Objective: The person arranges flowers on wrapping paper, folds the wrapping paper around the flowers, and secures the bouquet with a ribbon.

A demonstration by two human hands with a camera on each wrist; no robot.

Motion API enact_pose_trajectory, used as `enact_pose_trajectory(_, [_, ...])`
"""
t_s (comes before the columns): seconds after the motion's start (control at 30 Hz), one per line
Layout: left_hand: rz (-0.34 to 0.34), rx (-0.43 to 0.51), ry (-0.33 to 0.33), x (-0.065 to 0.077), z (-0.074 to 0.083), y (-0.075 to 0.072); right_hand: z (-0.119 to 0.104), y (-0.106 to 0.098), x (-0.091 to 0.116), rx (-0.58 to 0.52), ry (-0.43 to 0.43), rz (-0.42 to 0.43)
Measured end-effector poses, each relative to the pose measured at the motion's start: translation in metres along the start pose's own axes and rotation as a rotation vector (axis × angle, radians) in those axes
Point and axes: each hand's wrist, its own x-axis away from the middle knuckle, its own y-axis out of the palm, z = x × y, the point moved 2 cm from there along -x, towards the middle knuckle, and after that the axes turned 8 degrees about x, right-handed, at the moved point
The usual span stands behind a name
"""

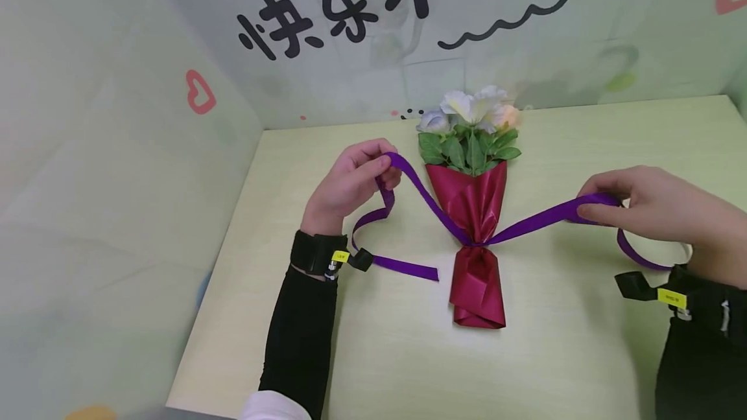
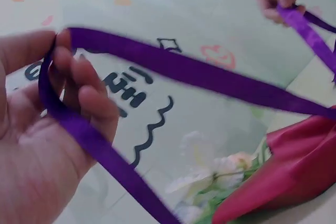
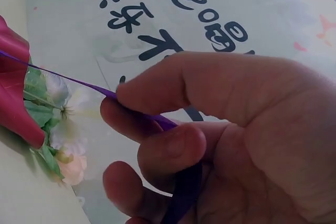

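Observation:
A bouquet of pale artificial flowers (image 1: 475, 109) with green leaves lies on the table, wrapped in dark red paper (image 1: 478, 290). Around the wrap's narrow waist runs a purple ribbon (image 1: 428, 196), crossed at the front. My left hand (image 1: 356, 177), left of the bouquet, pinches one length between thumb and fingers; its loose tail hangs down and lies on the table. On the other side my right hand (image 1: 648, 203) pinches the other length, drawn fairly straight from the waist. In the right wrist view the ribbon (image 3: 186, 187) also passes down through the right hand's fingers.
The pale wooden table (image 1: 397, 368) ends at a printed backdrop (image 1: 350, 83) with black lettering behind it. Another backdrop panel (image 1: 117, 180) with a red heart stands along the left side. Black bands with small dangling straps circle both wrists.

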Motion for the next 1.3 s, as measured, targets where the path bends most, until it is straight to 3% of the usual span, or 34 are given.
enact_pose_trajectory(0.23, [0.103, 0.036, 0.068, -0.019, -0.016, 0.027, 0.006, -0.005, -0.004, 0.082, 0.000, 0.177])
enact_pose_trajectory(0.4, [0.222, 0.088, 0.033, -0.026, -0.026, 0.043, 0.011, -0.009, -0.005, 0.108, 0.047, 0.333])
enact_pose_trajectory(0.53, [0.299, 0.114, 0.000, -0.027, -0.030, 0.048, 0.012, -0.012, -0.003, 0.146, 0.157, 0.355])
enact_pose_trajectory(0.63, [0.305, 0.101, -0.033, -0.027, -0.031, 0.052, 0.012, -0.014, -0.001, 0.116, 0.270, 0.351])
enact_pose_trajectory(0.8, [0.215, -0.117, -0.107, -0.027, -0.037, 0.058, 0.000, -0.005, -0.011, -0.008, 0.362, 0.390])
enact_pose_trajectory(0.93, [0.160, -0.247, -0.202, -0.029, -0.046, 0.063, -0.023, 0.015, -0.034, -0.155, 0.286, 0.466])
enact_pose_trajectory(1.07, [0.181, -0.345, -0.348, -0.030, -0.055, 0.064, -0.050, 0.040, -0.055, -0.280, 0.141, 0.490])
enact_pose_trajectory(1.17, [0.203, -0.404, -0.428, -0.030, -0.057, 0.063, -0.062, 0.057, -0.068, -0.308, 0.024, 0.425])
enact_pose_trajectory(1.3, [0.236, -0.437, -0.459, -0.029, -0.055, 0.059, -0.066, 0.075, -0.079, -0.349, -0.092, 0.236])
